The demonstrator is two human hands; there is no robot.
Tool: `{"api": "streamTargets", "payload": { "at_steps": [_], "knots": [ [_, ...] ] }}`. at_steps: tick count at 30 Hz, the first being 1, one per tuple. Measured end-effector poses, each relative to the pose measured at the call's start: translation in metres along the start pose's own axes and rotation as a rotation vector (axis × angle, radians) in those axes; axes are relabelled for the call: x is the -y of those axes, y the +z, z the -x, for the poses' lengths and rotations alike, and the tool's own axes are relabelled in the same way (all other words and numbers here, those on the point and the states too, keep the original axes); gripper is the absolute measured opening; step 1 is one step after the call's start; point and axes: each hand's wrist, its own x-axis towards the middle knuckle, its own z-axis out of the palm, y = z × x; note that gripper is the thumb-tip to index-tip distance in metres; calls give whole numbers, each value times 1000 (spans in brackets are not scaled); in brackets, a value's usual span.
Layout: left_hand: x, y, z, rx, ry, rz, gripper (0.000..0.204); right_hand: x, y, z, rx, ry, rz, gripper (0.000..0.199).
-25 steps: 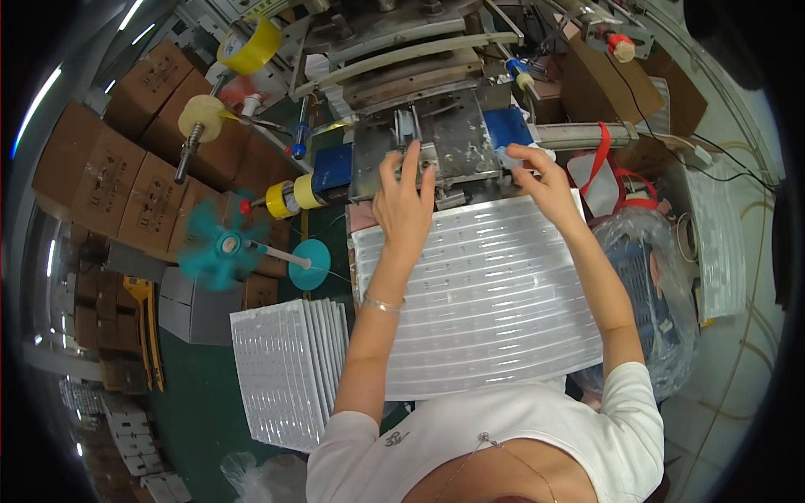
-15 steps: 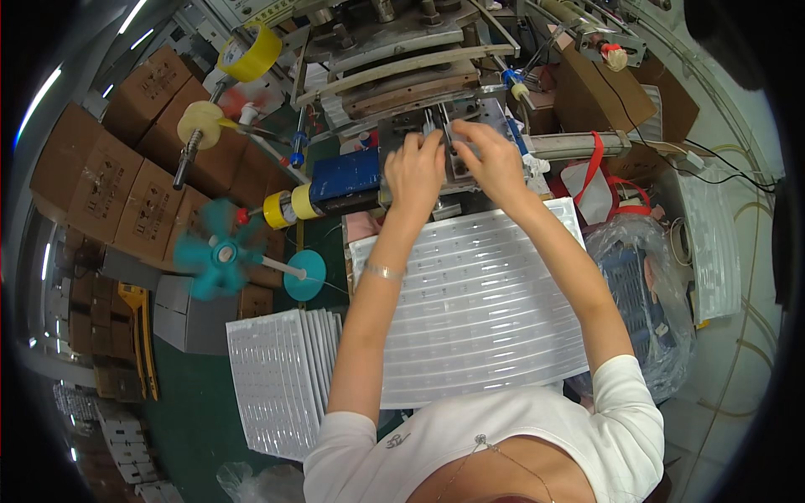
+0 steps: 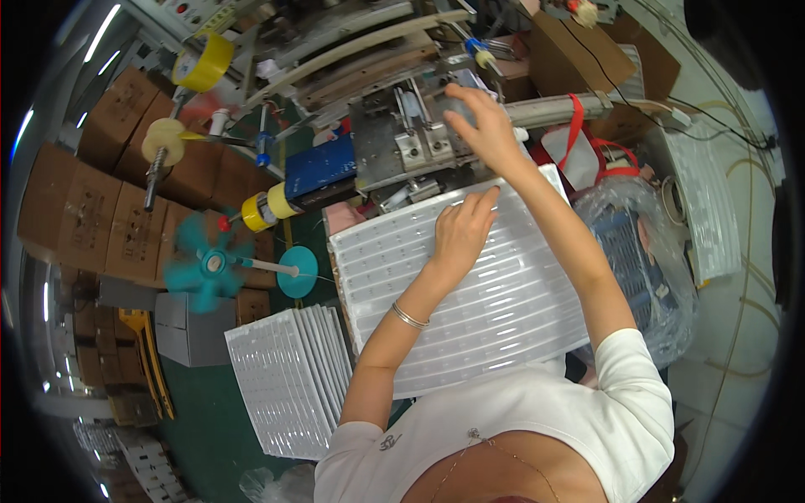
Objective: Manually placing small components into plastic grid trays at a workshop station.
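My left hand (image 3: 463, 230) rests with its fingers on the far part of a large white ribbed tray (image 3: 503, 310) that lies in front of me. A thin bracelet circles that wrist. My right hand (image 3: 482, 126) reaches farther out and touches the metal fixture (image 3: 415, 142) of a machine just beyond the tray's far edge. Whether the fingers of either hand pinch a small part is too small to tell. A blue block (image 3: 319, 166) sits left of the fixture.
A stack of white ribbed trays (image 3: 289, 377) leans at my left on a green surface. A spinning teal fan (image 3: 205, 261) and yellow tape rolls (image 3: 201, 60) stand at the left, with brown cartons (image 3: 92, 201) behind. A plastic bag holding a blue basket (image 3: 633, 251) sits at the right.
My left hand has come back from the machine fixture down onto the white tray. My right hand has stayed at the fixture, shifted slightly right.
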Motion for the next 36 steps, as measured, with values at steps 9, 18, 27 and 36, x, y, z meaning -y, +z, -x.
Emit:
{"api": "streamTargets", "payload": {
  "at_steps": [9, 18, 27, 36],
  "knots": [
    [-36, 60, -11, 396, 141, 35, 28, -28, -129, 82, -69, 369, 113, 20],
    [-49, 75, -20, 443, 99, 212, 26, -19, -162, 139, -43, 480, 217, 16],
    [-72, 117, -11, 487, 92, 149, 31, -1, -143, 125, -46, 458, 106, 16],
    [9, -22, 55, 115, -353, 298, 44, 20, -102, 111, 143, 300, 96, 16]
  ]
}}
